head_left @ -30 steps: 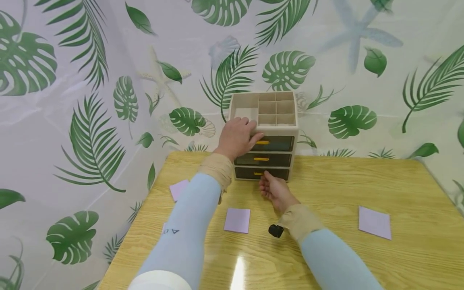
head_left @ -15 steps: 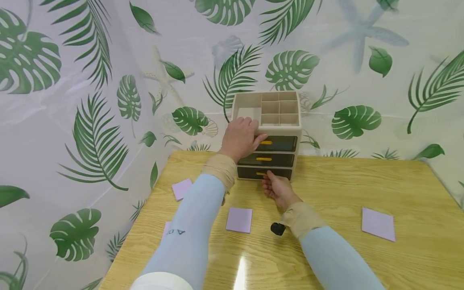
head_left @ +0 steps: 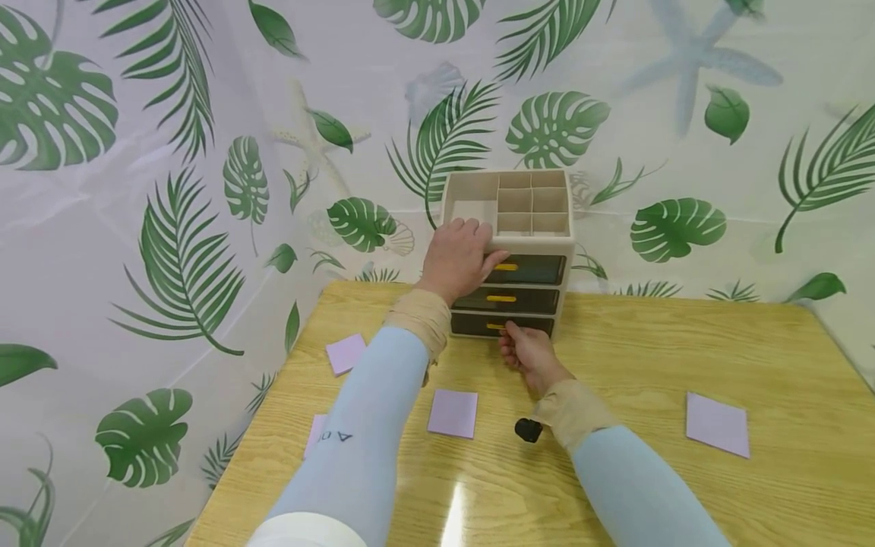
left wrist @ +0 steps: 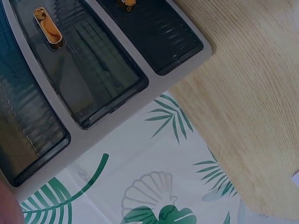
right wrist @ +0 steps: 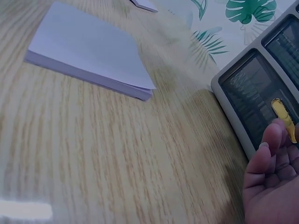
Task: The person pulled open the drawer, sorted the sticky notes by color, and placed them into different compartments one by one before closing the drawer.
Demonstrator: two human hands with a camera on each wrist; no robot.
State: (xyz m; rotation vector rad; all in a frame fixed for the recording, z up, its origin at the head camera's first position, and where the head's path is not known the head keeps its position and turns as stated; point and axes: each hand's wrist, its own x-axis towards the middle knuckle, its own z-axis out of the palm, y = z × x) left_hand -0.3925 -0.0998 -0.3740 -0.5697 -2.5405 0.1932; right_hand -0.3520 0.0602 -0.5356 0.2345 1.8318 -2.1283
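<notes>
A beige desktop organizer [head_left: 533, 245] with dark drawers stands at the back of the wooden table. My left hand [head_left: 456, 258] grips its top front rim, the fingers curled over the edge and the thumb across the upper drawer front. Down at the bottom drawer [head_left: 468, 324], my right hand [head_left: 536, 355] holds the small yellow handle [right wrist: 281, 112] with thumb and curled fingers. All the drawers sit flush in the frame. In the left wrist view, only a bit of the left hand [left wrist: 7, 205] shows beside the drawer fronts.
Lilac square note pads lie about the table: one in front of the organizer [head_left: 453, 414], one at the right [head_left: 718, 425], others near the left arm. A black object [head_left: 528, 430] sits at the right wrist. A leaf-printed sheet [head_left: 615, 137] hangs behind.
The head view shifts slightly, so the scene slides a little to the right. Both hands keep their places on the organizer, and the drawers look the same.
</notes>
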